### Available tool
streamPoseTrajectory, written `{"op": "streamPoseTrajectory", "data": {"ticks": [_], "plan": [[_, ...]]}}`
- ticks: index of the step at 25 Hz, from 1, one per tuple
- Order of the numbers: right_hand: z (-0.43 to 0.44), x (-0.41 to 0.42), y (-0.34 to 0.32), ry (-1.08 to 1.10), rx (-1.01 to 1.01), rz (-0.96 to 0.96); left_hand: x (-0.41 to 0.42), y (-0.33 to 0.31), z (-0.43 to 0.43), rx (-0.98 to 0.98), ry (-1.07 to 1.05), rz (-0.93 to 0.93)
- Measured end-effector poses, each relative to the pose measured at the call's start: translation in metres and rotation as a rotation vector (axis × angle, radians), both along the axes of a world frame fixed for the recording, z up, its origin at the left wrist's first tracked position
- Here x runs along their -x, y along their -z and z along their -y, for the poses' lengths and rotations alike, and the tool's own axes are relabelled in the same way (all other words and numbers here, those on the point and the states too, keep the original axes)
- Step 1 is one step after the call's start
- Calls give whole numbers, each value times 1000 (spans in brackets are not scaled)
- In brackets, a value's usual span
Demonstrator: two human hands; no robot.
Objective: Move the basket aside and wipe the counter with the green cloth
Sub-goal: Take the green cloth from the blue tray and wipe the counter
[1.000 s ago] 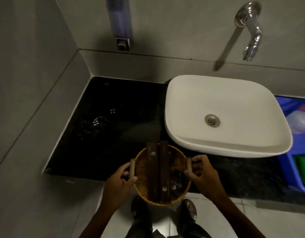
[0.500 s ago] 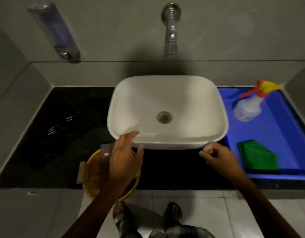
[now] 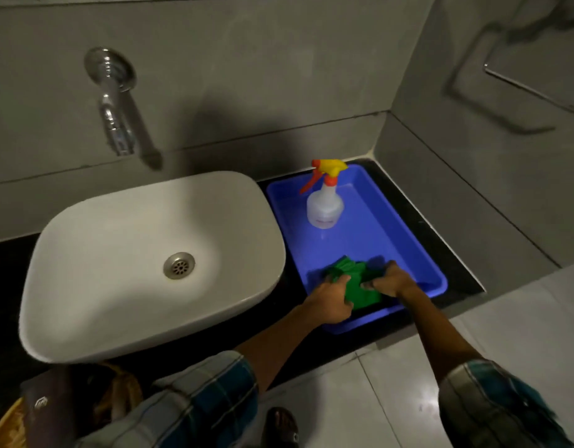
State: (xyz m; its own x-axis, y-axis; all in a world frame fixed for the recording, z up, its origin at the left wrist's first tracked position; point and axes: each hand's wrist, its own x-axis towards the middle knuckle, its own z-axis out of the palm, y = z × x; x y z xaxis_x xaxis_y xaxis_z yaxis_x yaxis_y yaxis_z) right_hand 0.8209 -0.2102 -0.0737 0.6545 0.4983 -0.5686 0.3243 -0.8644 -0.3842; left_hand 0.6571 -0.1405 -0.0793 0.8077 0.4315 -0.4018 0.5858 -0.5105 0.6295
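Short plaid sleeves (image 3: 211,392), blue/grey; dark sandal (image 3: 281,426).

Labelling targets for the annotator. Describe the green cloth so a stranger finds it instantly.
Right of the white sink a blue tray sits on the black counter. The green cloth lies at the tray's near end, gripped by the left hand and right hand. It is the only green thing; the spray bottle behind is white.
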Motion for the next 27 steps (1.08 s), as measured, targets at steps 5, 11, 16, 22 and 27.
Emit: {"op": "streamPoseTrajectory", "data": {"ticks": [5, 11, 16, 22, 27], "plan": [[-17, 26, -21, 312, -285, -357, 2, -3, -8, 292, -282, 122], [-37, 123, -94, 280, -713, -872, 125, -68, -29, 368, -713, 661], [-100, 306, -116, 9, -800, -1142, 327, -105, -72, 447, -935, 832], [-174, 573, -43, -491, -582, -600, 583, -52, -100, -25, -1339, 576], [-220, 686, 11, -821, -303, -623, 719, 3, -121, -223, -1411, 234]]}}
